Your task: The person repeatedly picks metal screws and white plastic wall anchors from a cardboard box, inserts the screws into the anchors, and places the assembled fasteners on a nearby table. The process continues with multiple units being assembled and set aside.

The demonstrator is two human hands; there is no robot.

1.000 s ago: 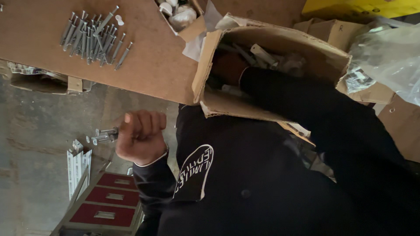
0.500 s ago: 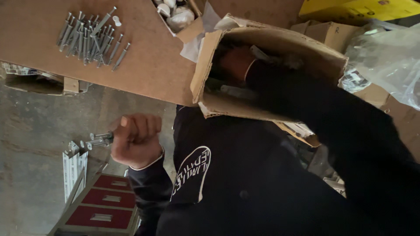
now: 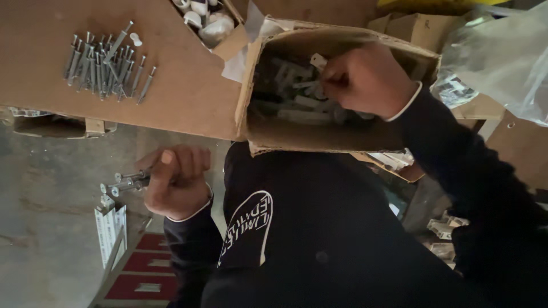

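My left hand (image 3: pixel 174 182) is closed in a fist around a small bunch of metal bolts (image 3: pixel 123 182), whose heads stick out to the left, below the edge of the brown board. My right hand (image 3: pixel 365 77) is at the mouth of an open cardboard box (image 3: pixel 251 80) that lies on its side. Its fingers are closed on a pale bolt-like part among the grey and white parts (image 3: pixel 297 102) inside the box. A pile of several metal bolts (image 3: pixel 108 63) lies on the brown board (image 3: pixel 188 85) at the upper left.
A second open carton (image 3: pixel 208 20) with white fittings sits behind the box. Clear plastic bags (image 3: pixel 502 57) and more cartons stand at the right. On the concrete floor (image 3: pixel 45 182) lie white packets (image 3: pixel 108 228) and a red panelled piece (image 3: pixel 142 274).
My right hand, deep in the box before, has drawn back to its mouth and shows fully. My left hand with the bolts has stayed roughly where it was.
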